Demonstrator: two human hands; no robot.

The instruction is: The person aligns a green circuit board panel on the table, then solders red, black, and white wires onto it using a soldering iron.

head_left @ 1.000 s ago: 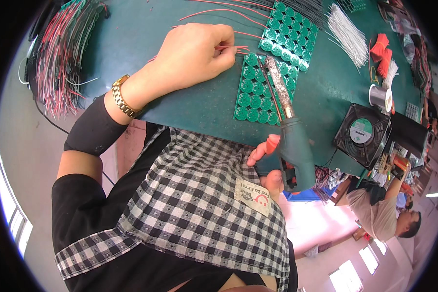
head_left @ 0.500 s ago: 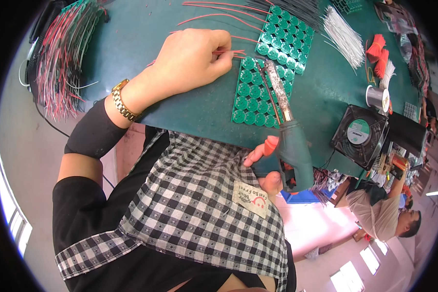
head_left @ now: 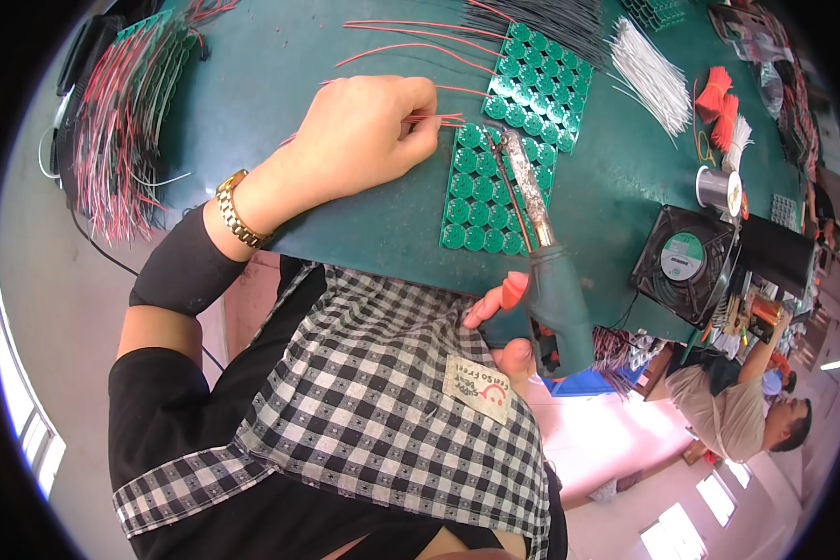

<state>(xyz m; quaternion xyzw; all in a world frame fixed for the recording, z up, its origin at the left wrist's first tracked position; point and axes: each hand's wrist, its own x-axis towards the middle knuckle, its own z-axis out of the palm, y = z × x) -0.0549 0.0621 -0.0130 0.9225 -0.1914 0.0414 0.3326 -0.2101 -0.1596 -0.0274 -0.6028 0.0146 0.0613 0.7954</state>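
My left hand (head_left: 369, 131) is closed in a pinch on a few thin red wires (head_left: 446, 119). Their ends point at the top left corner of a green panel of round circuit boards (head_left: 481, 191). A soldering iron (head_left: 562, 308) with a dark handle and a worn metal barrel is in my right hand (head_left: 497, 303); only some fingers show behind the handle. The iron's tip is over the top of this panel, beside a thin feed tube; contact cannot be made out. A second green panel (head_left: 541, 84) lies just beyond, with several red wires running left from it.
Wired boards with red and white leads (head_left: 121, 140) are heaped at the far left. Black wires (head_left: 551, 23), white wires (head_left: 653, 79) and red bundles (head_left: 716, 103) lie at the back. A solder spool (head_left: 721, 189) and a fan (head_left: 683, 261) stand right. A person (head_left: 733, 406) works beyond.
The whole view has shifted slightly, so the table and both hands appear a little lower. The grips on the wires and the soldering iron look the same.
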